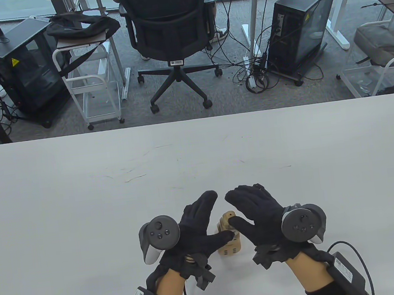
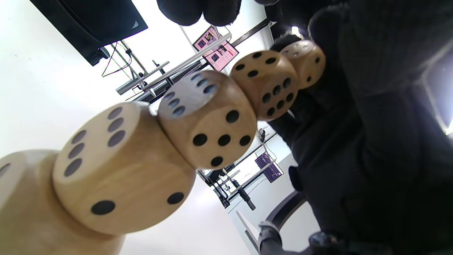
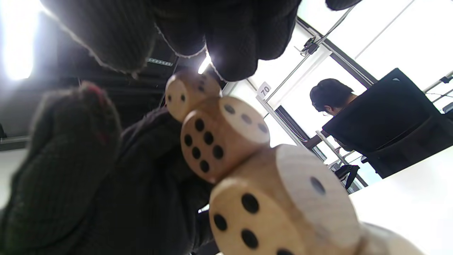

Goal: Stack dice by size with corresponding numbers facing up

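A tower of several wooden dice (image 1: pixel 229 238) stands on the white table (image 1: pixel 82 203) near its front edge, largest at the bottom, smallest on top. My left hand (image 1: pixel 210 220) and right hand (image 1: pixel 238 209) are cupped around it with fingers stretched, their tips nearly meeting behind it. Both thumbs lie against the tower's near side. The left wrist view shows the tower from below, from the biggest die (image 2: pixel 24 212) up to the smallest die (image 2: pixel 306 63), with my fingertips (image 2: pixel 198 10) above. In the right wrist view my fingertips (image 3: pixel 230 46) hover just over the smallest die (image 3: pixel 189 92).
Beyond the table's far edge stand an office chair (image 1: pixel 172 26), a white cart (image 1: pixel 94 84) and two computer towers (image 1: pixel 297 29). No other objects lie on the table.
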